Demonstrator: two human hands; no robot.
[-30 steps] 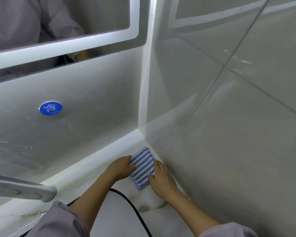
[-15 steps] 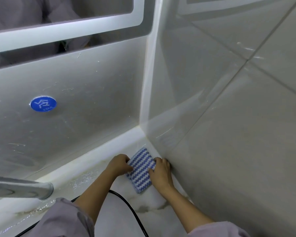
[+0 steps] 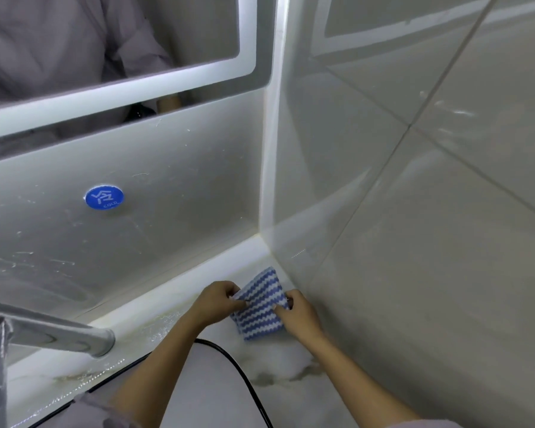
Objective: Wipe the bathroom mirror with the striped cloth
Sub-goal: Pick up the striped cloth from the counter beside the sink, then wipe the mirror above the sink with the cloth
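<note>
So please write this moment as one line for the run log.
phase: picking up | left hand: pinching striped cloth | right hand: pinching cloth | cloth: on counter corner | mirror: untouched

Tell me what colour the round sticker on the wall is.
Blue with white markings, the round sticker shows in the head view.

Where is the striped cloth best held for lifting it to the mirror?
By its two side edges, from above. The striped cloth lies in the counter corner, the left hand and right hand already pinching opposite edges.
</note>
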